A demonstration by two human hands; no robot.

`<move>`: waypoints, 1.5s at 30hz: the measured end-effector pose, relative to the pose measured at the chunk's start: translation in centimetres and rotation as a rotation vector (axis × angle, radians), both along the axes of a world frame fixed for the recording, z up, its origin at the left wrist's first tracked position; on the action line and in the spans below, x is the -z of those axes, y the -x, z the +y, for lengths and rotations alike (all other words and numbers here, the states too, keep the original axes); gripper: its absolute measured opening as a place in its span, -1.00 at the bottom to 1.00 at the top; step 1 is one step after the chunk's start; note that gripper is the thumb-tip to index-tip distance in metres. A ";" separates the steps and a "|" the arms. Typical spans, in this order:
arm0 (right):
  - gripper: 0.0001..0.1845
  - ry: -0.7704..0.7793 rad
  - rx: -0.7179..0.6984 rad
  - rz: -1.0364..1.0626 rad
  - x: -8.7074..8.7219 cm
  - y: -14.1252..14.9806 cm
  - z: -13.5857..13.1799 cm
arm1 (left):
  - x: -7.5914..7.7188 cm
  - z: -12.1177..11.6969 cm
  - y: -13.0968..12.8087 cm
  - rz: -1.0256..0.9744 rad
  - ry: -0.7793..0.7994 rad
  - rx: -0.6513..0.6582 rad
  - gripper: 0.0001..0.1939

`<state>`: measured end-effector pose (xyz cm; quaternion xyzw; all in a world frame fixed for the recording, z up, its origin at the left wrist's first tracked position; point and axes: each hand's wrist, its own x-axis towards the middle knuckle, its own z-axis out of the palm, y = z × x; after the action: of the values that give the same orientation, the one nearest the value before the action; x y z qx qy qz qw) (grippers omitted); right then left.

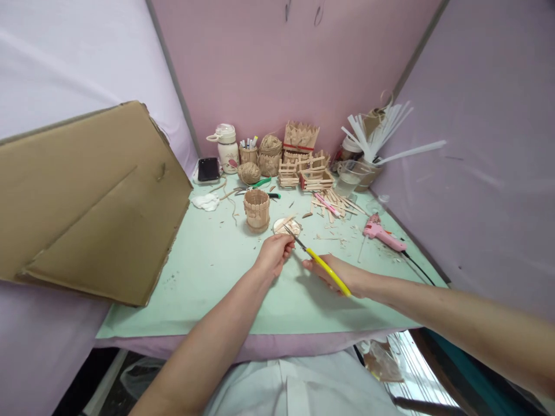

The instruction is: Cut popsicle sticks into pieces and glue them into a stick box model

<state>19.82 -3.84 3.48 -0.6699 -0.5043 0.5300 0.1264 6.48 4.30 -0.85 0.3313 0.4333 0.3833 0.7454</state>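
Observation:
My right hand [333, 271] is wrapped round yellow-handled scissors [327, 268], their metal blades pointing up and left. The blade tips reach just above the fingers of my left hand [275, 254], which are pinched together; whatever they hold is too small to make out. Right behind the fingertips lies a small round white dish [281, 227] with bits of wooden stick on it. To its left stands a small round cup made of wooden sticks [256, 211], upright and touched by neither hand.
Loose wooden sticks [342, 205] lie at the right, near a pink glue gun [384, 234] with a black cord. Stick-built baskets [314, 173], a twine ball [249, 173], a white bottle [228, 150] and a phone [208, 170] line the back. A large cardboard sheet [95, 202] leans at left.

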 end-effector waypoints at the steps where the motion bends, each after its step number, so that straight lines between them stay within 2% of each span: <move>1: -0.49 -0.005 0.000 -0.001 -0.1 0.0 0.1 | 0.1 0.1 0.0 -0.002 0.000 0.000 -0.89; 9: -0.41 0.089 0.007 0.090 -0.3 -0.3 1.2 | -0.4 0.1 0.2 -0.031 -0.002 0.050 -0.86; 26: -0.39 0.057 0.022 0.120 0.4 -0.5 1.4 | 0.2 0.9 0.3 0.023 0.013 0.085 -0.87; 30: -0.39 0.045 0.077 0.172 -0.5 -1.4 1.5 | 0.1 0.5 0.5 0.047 -0.022 0.062 -0.87; 34: -0.44 -0.053 0.167 0.201 -1.6 -3.3 1.9 | 0.0 0.2 0.7 0.070 -0.060 0.017 -0.86; 36: -0.50 -0.137 0.191 0.110 -1.6 -4.4 2.4 | -0.2 0.0 0.8 0.073 -0.076 -0.002 -0.85; 38: -0.60 -0.248 0.152 -0.126 -1.2 -5.3 2.8 | -0.6 -0.2 0.8 0.047 -0.103 -0.003 -0.84; 41: -0.77 -0.355 0.018 -0.511 0.1 -5.9 2.8 | -1.2 -0.9 1.0 -0.011 -0.155 0.045 -0.85; 43: -0.84 -0.382 -0.052 -0.576 1.1 -5.6 2.3 | -1.6 -1.6 1.2 0.007 -0.235 0.084 -0.86; 45: -0.84 -0.411 -0.130 -0.569 1.8 -4.9 1.5 | -1.9 -2.4 1.4 0.060 -0.393 0.122 -0.85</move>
<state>24.72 -2.31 1.69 -0.7179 -0.6570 0.2163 0.0791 5.11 1.89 1.02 0.5070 0.3513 0.4047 0.6751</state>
